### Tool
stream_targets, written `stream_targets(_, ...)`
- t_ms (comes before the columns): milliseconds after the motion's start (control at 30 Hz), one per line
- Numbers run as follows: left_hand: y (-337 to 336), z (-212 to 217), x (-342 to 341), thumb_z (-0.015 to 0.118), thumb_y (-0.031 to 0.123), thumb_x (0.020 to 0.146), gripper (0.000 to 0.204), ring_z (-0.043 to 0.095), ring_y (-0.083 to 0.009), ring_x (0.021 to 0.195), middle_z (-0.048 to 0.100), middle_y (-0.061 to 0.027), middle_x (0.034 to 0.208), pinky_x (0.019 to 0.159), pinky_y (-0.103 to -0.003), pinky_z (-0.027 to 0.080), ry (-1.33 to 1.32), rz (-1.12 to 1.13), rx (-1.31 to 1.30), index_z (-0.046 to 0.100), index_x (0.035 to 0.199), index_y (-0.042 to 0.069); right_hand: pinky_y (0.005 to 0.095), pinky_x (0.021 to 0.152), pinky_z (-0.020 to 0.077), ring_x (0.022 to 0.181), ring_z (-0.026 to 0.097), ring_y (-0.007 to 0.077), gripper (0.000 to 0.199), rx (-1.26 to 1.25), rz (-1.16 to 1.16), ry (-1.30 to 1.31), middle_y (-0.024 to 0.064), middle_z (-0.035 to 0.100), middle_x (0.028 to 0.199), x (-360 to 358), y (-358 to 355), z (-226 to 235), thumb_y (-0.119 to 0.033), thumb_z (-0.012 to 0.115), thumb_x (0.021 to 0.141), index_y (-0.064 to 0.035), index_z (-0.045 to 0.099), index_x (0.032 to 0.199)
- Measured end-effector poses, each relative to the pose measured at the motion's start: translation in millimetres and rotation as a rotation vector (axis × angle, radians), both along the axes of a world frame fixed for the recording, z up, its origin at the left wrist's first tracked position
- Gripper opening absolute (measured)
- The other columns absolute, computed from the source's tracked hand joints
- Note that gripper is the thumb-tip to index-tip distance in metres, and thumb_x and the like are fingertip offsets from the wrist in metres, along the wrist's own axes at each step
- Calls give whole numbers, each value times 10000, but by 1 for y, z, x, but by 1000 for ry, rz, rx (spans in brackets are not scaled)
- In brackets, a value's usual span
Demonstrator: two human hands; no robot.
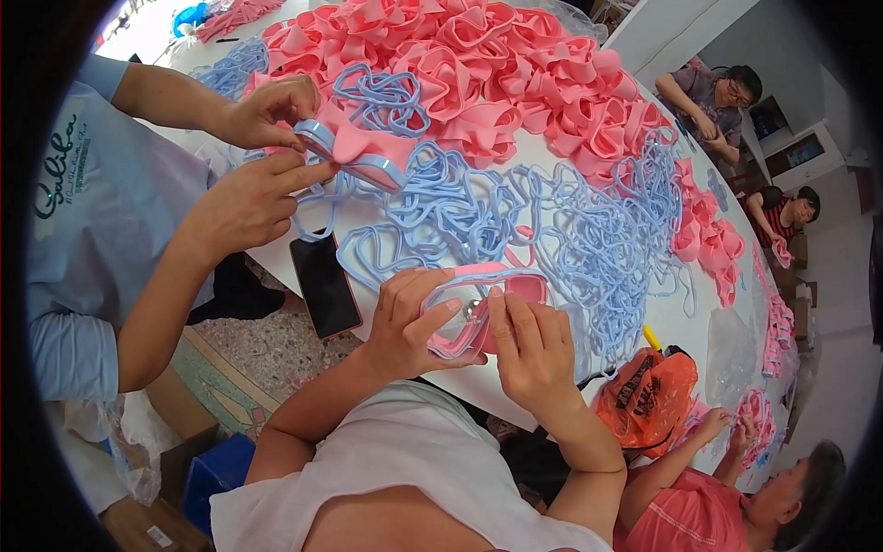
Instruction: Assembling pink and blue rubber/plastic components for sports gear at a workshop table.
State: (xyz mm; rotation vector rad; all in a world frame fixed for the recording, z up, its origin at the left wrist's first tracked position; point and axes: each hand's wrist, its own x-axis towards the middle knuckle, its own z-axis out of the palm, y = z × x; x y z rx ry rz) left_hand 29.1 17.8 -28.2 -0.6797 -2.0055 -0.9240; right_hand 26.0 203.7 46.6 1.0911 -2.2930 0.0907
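Note:
At the table's near edge I hold a pink goggle-shaped frame [523, 287] of soft-looking material, with a pale blue trim along its rim. My left hand [414, 317] is closed round its left side, thumb on the near rim. My right hand [538, 345] grips the right side, its fingertips pressed against the middle of the rim. Part of the frame is hidden behind my fingers. Just beyond lies a tangle of pale blue loops [441, 198]. A large heap of pink soft pieces [460, 55] covers the far part of the table.
At my left a co-worker's hands [267, 189] hold a similar pink and blue piece [368, 156]. A black phone [326, 285] lies at the table's left edge. To my right are an orange plastic bag [644, 400] and a yellow pen-like object [651, 338]. Several other people sit along the right.

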Motion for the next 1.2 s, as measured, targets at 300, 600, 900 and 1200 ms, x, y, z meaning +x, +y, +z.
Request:
stream_targets(300, -1, 4, 1, 836, 488, 672, 753, 488, -323, 1118, 492, -171, 1281, 945, -455, 435, 15, -32, 22, 446, 1210, 132, 352, 633, 451, 785, 566, 261, 434, -38, 43, -2, 178, 613, 1021, -1, 1, -2, -47, 585, 736, 101, 622, 1142)
stream_targets(600, -2, -4, 8, 833, 478, 676, 652, 510, -326, 1116, 485, -169, 1299, 942, -451, 456, 45, -28, 21, 499, 1096, 108, 398, 863, 408, 1031, 514, 283, 439, -436, -9, -529, 103, 607, 1095, -12, 4, 2, -112, 763, 752, -59, 652, 1173)
stream_targets(900, -8, -6, 8, 838, 401, 688, 587, 524, -324, 1107, 492, -165, 1305, 945, -436, 453, 84, -239, 6, 506, 1064, 96, 329, 787, 434, 909, 545, 230, 413, -430, 102, -968, 84, 610, 937, -29, 29, -1, -149, 852, 656, -61, 715, 1035)
stream_targets(1200, -21, -6, -2, 764, 310, 740, 531, 545, -317, 1109, 516, -169, 1298, 969, -408, 445, 226, -381, -189, 506, 1139, 73, 247, 652, 425, 678, 524, 98, 286, -568, 36, -1353, 10, 595, 745, -33, 31, -8, -98, 894, 596, -38, 744, 832)
